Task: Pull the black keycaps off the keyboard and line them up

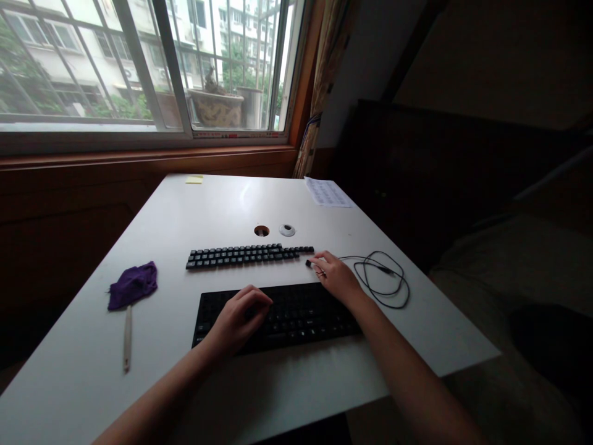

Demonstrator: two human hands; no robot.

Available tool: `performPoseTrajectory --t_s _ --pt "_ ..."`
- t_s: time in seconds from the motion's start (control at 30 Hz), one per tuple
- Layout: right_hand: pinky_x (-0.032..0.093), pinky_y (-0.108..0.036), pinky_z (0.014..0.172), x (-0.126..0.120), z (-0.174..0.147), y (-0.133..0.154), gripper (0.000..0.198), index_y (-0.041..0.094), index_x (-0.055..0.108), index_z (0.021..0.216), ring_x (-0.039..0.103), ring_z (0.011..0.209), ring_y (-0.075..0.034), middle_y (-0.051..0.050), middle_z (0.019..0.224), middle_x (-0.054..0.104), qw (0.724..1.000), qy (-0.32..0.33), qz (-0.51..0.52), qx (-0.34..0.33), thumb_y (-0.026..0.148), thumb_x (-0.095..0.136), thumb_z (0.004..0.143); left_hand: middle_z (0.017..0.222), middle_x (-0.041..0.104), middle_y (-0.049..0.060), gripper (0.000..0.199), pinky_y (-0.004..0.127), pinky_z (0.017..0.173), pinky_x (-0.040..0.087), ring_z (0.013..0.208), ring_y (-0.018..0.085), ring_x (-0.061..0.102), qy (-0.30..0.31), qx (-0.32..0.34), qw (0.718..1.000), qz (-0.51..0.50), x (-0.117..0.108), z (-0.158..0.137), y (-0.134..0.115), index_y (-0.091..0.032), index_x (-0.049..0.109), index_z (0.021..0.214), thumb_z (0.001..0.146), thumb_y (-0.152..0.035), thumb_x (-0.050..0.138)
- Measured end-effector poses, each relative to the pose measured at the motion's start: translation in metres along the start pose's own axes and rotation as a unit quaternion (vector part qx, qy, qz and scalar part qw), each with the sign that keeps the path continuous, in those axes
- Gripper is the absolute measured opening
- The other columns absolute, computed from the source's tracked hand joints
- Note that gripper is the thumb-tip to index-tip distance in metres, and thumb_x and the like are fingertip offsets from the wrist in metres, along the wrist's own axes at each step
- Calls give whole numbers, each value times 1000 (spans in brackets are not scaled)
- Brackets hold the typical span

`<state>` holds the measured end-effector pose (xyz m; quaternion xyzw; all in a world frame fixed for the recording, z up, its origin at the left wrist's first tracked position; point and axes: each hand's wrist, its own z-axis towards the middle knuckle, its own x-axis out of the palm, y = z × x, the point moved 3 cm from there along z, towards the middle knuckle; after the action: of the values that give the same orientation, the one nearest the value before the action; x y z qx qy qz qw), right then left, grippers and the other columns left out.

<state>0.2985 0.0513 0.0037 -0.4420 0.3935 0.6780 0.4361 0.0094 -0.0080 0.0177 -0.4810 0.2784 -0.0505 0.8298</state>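
Observation:
A black keyboard lies near the front of the white table, with some of its key places dark and hard to make out. Over its left part, my left hand is closed, fingers curled and thumb drawn in; whatever is between them is hidden. Beyond the keyboard, my right hand pinches a small black keycap at the tabletop. To the left of that keycap stand rows of loose black keycaps, with a shorter row running on at the right end.
A black cable lies coiled right of the keyboard. Left are a purple cloth and a pale handle. Behind the keycaps are a table hole and its white cover. Paper sheets and yellow notes lie farther back.

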Motion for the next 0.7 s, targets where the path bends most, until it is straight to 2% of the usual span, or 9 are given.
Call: performPoseTrajectory --t_s 0.2,0.7 --pt "49 -36 95 2 -1 -1 36 22 66 121 58 109 -23 -8 121 64 999 25 6 -26 11 52 90 94 59 5 10 29 77 47 86 16 59 5 -3 1000 5 1 0 0 -20 61 99 94 -16 52" --pt "50 -32 93 11 4 -10 30 24 67 119 61 106 -21 -7 116 66 999 29 -18 18 20 52 93 95 59 5 11 29 78 47 87 16 59 9 1 1000 2 1 -1 2 -19 61 98 94 -14 52"
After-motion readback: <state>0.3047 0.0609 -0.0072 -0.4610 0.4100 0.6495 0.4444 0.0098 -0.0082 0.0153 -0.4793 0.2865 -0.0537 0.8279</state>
